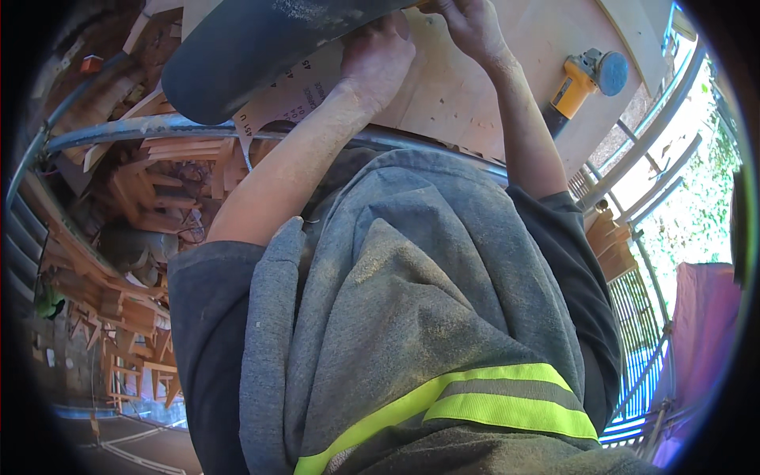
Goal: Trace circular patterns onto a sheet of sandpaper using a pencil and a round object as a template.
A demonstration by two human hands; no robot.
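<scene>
At the top of the head view, my left hand [380, 56] is bent beside the lower edge of a dark grey abrasive sheet [255, 53] that curls across the top left. Its fingers are partly hidden, so its hold on the sheet is unclear. A paler sheet face with printed writing [297, 95] shows beneath the dark one, behind my left wrist. My right hand [466, 24] is to the right, near the top rim, with its fingertips close to the sheet's upper end and partly cut off. A yellow and black power sander [576, 89] with a round pad lies on the plywood panel [451, 95].
A metal pipe rail [136, 127] runs along the panel's near edge. Stacked wooden pieces [142, 196] fill the floor area at left. Pipe scaffolding [647, 136] and a pink cloth [700, 332] are at right. A small orange object [91, 64] sits at upper left.
</scene>
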